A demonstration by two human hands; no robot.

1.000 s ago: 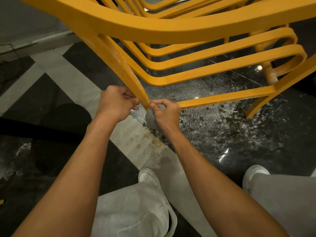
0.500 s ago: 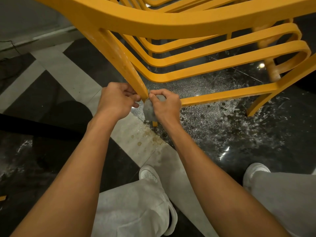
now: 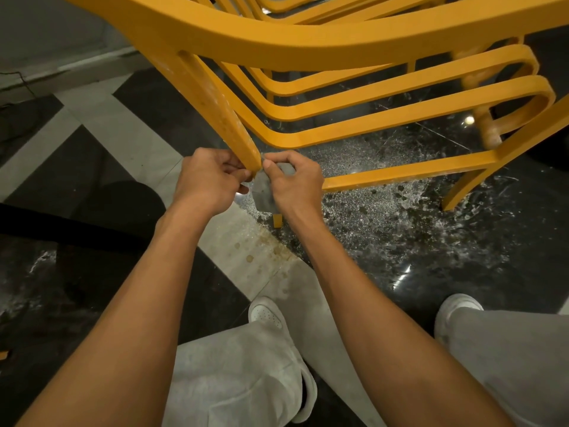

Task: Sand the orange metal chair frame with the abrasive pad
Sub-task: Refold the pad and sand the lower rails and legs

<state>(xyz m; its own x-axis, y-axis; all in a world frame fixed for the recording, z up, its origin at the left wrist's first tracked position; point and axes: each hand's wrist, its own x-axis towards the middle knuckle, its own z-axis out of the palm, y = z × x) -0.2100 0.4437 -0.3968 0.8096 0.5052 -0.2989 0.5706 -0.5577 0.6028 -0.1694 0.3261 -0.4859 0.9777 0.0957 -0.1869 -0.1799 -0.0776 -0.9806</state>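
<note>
While leaning over the frame [image 3: 308,47], working at the low end of its near leg [image 3: 215,106] with both hands. Curling the left hand [image 3: 206,180] round the leg's left side, fingers folded in tight against the orange metal. Pinching the grey pad [image 3: 263,189] in the right hand [image 3: 295,180], between thumb and bent fingers, and pressing it to the leg's right side, just beside the joint with the low rail [image 3: 400,174]. Letting the pad's lower part hang below the right thumb, between the two hands, touching the leg. Holding the hands close together, nearly touching across the leg.

Seeing pale scuffs and speckles along the leg above the hands. Seeing also a small orange bit [image 3: 277,220] just below the pad, and being unable to tell whether it belongs to the leg or is lying loose.

Resting both feet on a glossy black floor [image 3: 446,257] crossed by a pale stripe [image 3: 129,131], with pale dust and flecks spreading under the frame and yellowish spots [image 3: 249,258] dotting the stripe near the leg. Wearing light grey trousers [image 3: 240,380] and white shoes: left shoe [image 3: 266,314] at the stripe's edge below the hands, right shoe [image 3: 455,306] well apart on the black to the right.

Facing several curved orange slats [image 3: 400,118] stacking up behind the leg and looping round at the right. Noting a grey wall base [image 3: 77,66] running along the far left.
</note>
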